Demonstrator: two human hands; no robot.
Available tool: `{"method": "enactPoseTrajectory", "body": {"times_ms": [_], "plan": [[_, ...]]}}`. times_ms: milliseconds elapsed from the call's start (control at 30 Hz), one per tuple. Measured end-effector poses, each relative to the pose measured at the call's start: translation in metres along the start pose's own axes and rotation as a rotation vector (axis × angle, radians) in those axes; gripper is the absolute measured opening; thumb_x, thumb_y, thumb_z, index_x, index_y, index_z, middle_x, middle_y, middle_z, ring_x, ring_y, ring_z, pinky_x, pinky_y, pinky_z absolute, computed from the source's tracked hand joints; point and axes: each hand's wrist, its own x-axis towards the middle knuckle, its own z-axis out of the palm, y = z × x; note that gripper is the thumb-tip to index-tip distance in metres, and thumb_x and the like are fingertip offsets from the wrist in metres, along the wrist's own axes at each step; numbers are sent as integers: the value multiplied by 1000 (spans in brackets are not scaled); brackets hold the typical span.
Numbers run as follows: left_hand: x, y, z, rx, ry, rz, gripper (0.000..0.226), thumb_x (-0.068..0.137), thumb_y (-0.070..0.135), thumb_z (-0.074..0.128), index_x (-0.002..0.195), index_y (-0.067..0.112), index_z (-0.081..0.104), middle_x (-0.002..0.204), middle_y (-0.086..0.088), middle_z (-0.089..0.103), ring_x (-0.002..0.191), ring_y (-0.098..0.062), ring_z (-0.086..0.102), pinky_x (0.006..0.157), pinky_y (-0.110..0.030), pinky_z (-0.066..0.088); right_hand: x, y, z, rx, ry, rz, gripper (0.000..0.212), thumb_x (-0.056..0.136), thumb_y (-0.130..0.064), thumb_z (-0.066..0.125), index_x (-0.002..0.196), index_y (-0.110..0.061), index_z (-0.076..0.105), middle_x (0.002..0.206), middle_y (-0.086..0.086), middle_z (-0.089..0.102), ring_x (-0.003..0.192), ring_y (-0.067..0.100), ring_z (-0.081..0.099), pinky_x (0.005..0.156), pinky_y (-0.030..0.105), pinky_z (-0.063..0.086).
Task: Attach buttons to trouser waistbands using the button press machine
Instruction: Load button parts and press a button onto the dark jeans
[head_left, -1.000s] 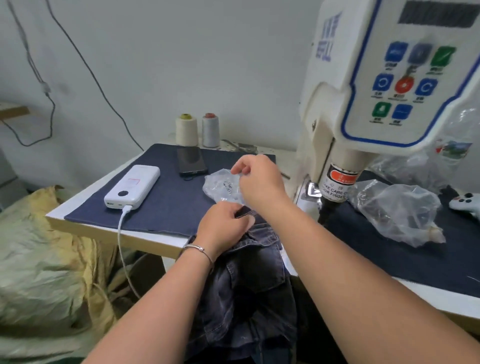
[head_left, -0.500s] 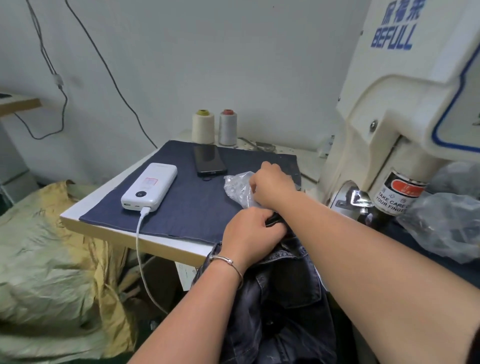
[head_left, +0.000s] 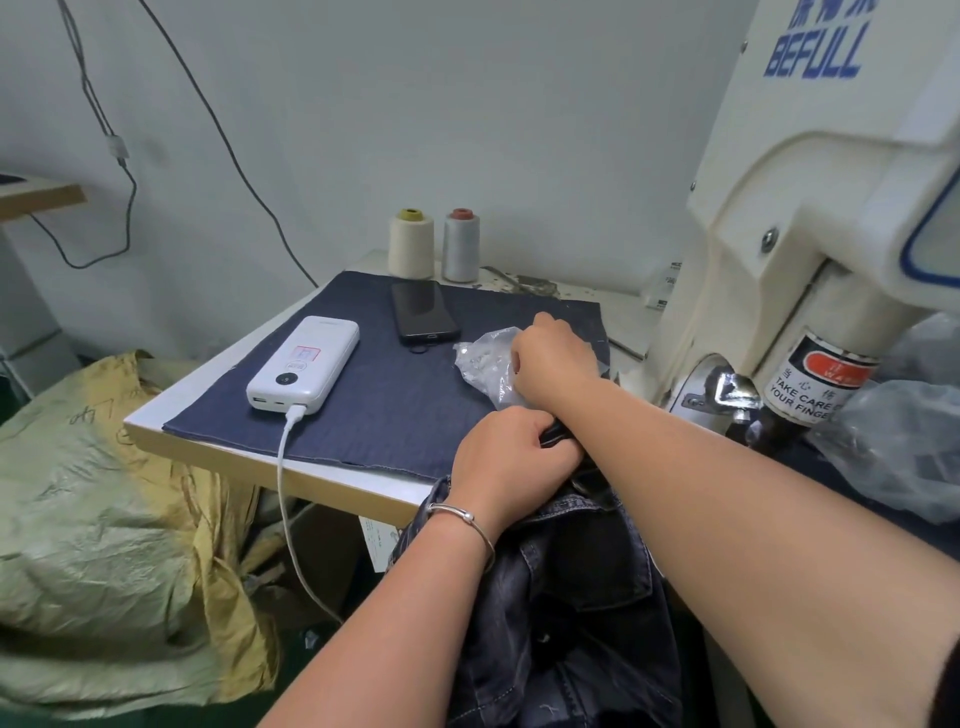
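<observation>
Dark grey denim trousers (head_left: 576, 613) hang over the table's front edge. My left hand (head_left: 511, 457), a silver bangle on its wrist, is closed on their waistband. Just beyond it my right hand (head_left: 553, 364) rests on a small clear plastic bag of buttons (head_left: 480, 361), fingers curled down into the bag; what they hold is hidden. The cream button press machine (head_left: 810, 249) stands at the right, its metal press head (head_left: 727, 395) low beside a warning label, to the right of my right forearm.
A white power bank (head_left: 304, 364) with a white cable, and a black phone (head_left: 423, 312), lie on a navy cloth mat (head_left: 374, 410). Two thread cones (head_left: 434, 244) stand by the wall. Crumpled plastic bags (head_left: 893, 447) lie right. A yellow-green woven sack (head_left: 98, 530) sits below left.
My right hand has dropped from above the button bag down onto it. My left hand stays on the waistband. The view has swung left and closer, putting the machine's control panel out of frame.
</observation>
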Motion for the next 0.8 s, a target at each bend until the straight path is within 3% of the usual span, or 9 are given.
{"method": "enactPoseTrajectory", "body": {"times_ms": [233, 367, 500, 600, 800], "plan": [[-1, 0, -1, -4, -4, -2, 35, 83, 34, 58, 64, 5, 53, 57, -9, 51, 58, -21, 42, 53, -35, 37, 0, 0, 0, 22, 4, -18, 25, 91, -10, 54, 111, -15, 67, 120, 7, 48, 111, 26, 47, 69, 32, 35], [-1, 1, 0, -8, 12, -4, 33, 86, 31, 61, 67, 4, 55, 63, -12, 56, 68, -31, 53, 56, -39, 42, -3, 0, -1, 105, -3, -89, 21, 89, -7, 53, 89, -23, 67, 115, 5, 48, 109, 26, 46, 60, 29, 31], [-2, 2, -1, -11, 7, -5, 32, 86, 30, 61, 68, 4, 57, 65, -13, 58, 73, -34, 56, 58, -39, 45, -2, 0, 1, 145, 4, -94, 27, 87, -5, 54, 71, -27, 53, 114, 4, 48, 103, 24, 47, 51, 24, 21], [-2, 3, -1, -9, 4, -2, 31, 87, 30, 61, 70, 4, 58, 66, -12, 60, 74, -33, 57, 61, -40, 47, -2, 0, 0, 157, -9, -90, 26, 87, -6, 55, 72, -27, 54, 115, 4, 48, 96, 23, 46, 52, 25, 24], [-2, 2, -1, 2, 4, 7, 32, 87, 29, 61, 68, 4, 56, 65, -12, 59, 72, -33, 57, 57, -38, 43, -3, -1, -1, 144, -36, -96, 21, 90, -8, 53, 83, -26, 60, 120, 6, 48, 105, 26, 50, 67, 30, 34]]}}
